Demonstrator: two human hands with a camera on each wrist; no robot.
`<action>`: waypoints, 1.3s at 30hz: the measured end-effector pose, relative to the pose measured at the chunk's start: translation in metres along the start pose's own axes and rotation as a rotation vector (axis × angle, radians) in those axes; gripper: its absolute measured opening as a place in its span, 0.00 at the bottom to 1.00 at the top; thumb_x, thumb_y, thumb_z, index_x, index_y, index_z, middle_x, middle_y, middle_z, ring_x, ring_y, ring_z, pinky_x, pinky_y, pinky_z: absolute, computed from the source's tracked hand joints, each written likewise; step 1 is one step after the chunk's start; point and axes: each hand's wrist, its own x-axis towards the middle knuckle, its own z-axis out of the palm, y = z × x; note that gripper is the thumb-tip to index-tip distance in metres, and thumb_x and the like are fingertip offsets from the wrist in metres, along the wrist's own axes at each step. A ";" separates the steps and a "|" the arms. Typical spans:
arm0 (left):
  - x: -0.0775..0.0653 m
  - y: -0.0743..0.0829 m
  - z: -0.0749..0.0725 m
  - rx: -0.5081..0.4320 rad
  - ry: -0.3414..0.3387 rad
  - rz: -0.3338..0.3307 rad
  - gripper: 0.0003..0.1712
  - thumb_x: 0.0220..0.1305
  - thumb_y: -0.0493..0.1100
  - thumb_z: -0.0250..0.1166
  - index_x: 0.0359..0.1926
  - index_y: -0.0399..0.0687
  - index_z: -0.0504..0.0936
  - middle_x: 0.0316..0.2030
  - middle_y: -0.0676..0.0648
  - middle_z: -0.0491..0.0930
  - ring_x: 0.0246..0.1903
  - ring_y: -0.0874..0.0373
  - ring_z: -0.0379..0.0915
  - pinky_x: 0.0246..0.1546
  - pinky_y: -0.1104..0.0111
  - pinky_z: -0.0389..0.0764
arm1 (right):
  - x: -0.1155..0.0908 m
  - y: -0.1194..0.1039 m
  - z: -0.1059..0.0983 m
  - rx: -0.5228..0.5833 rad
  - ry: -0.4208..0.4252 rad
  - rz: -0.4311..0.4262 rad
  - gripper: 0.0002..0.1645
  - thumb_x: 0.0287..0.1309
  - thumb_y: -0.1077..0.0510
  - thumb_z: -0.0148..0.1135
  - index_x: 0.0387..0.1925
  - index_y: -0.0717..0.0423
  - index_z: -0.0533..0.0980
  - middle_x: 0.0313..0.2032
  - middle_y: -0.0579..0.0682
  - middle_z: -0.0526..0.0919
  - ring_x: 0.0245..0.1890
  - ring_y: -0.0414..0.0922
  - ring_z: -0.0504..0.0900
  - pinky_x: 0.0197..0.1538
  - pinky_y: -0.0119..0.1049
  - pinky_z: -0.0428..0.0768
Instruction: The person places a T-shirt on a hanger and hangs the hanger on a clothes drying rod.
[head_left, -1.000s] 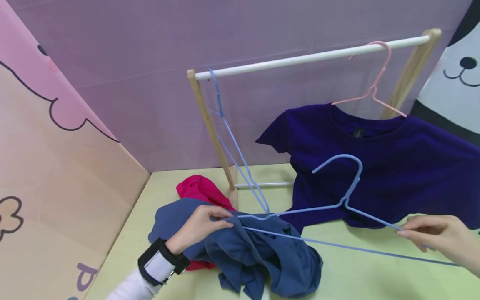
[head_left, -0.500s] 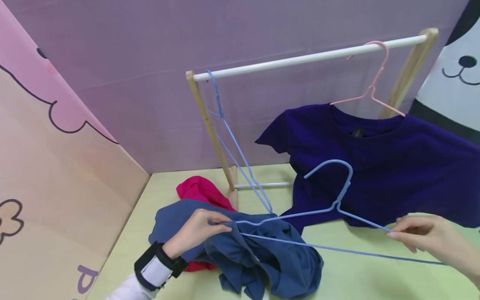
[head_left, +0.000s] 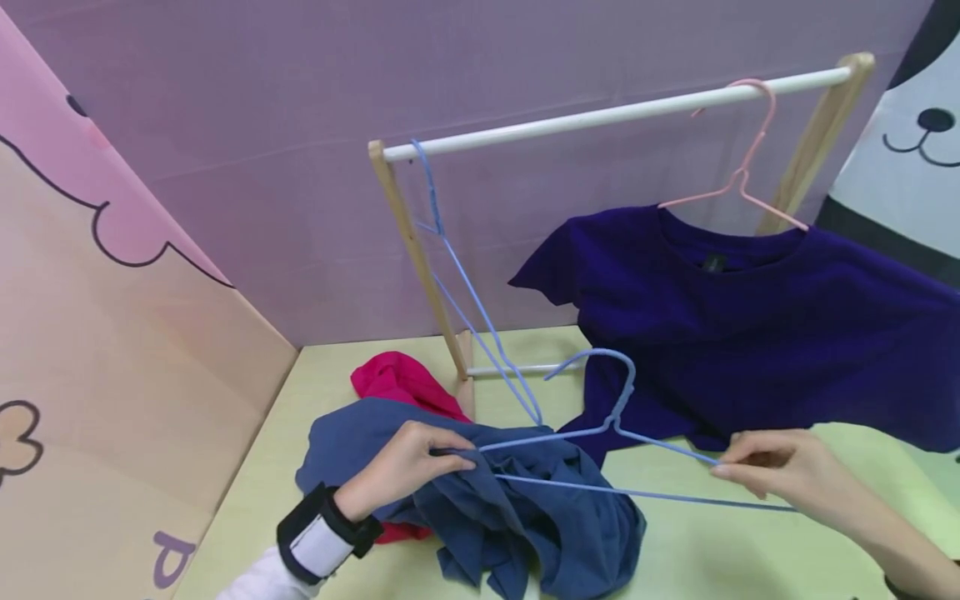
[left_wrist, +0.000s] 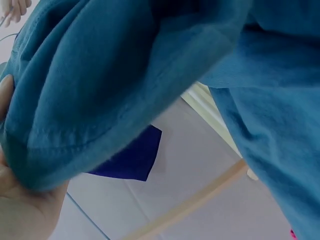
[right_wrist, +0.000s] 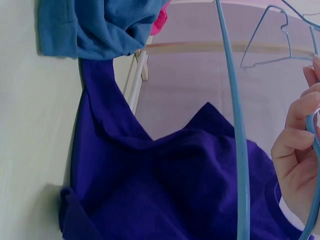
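Observation:
In the head view a blue clothes hanger is held level, its hook up. My right hand pinches its right shoulder between thumb and fingers. The hanger's left end goes in at the edge of a crumpled blue-grey garment, so that tip is hidden. My left hand pinches the cloth by that edge. Up close in the left wrist view, a stitched hem of the blue-grey garment lies across the palm. The right wrist view has the hanger's bottom bar passing in front of my right hand.
Behind stands a wooden rack with a white rail. A dark purple T-shirt hangs there on a pink hanger. At the rail's left end hangs a bare blue hanger. Red cloth lies partly under the blue-grey garment on the pale table.
My right hand has moved left with the blue hanger, whose hook now sits further left and lower. The hanger's left end is deeper in the garment. My left hand has stayed nearly in place.

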 end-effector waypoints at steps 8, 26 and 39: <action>-0.003 0.000 -0.003 0.004 0.018 -0.018 0.12 0.53 0.40 0.64 0.40 0.40 0.82 0.37 0.46 0.81 0.14 0.70 0.58 0.19 0.78 0.64 | 0.012 -0.004 0.014 -0.032 0.035 -0.045 0.18 0.41 0.79 0.59 0.25 0.53 0.79 0.18 0.43 0.72 0.12 0.37 0.65 0.12 0.29 0.61; 0.002 0.006 0.009 -0.002 0.104 0.010 0.10 0.54 0.38 0.63 0.39 0.43 0.83 0.35 0.49 0.82 0.19 0.69 0.63 0.20 0.77 0.65 | 0.035 -0.006 0.056 -0.066 0.059 0.048 0.10 0.45 0.68 0.63 0.21 0.48 0.78 0.15 0.43 0.72 0.12 0.31 0.62 0.11 0.28 0.62; 0.008 0.020 0.012 -0.027 0.182 0.067 0.11 0.53 0.38 0.63 0.38 0.39 0.83 0.33 0.46 0.82 0.31 0.64 0.75 0.30 0.74 0.75 | 0.053 -0.012 0.073 -0.113 0.040 0.031 0.07 0.46 0.61 0.65 0.20 0.46 0.77 0.16 0.38 0.73 0.14 0.30 0.64 0.14 0.28 0.65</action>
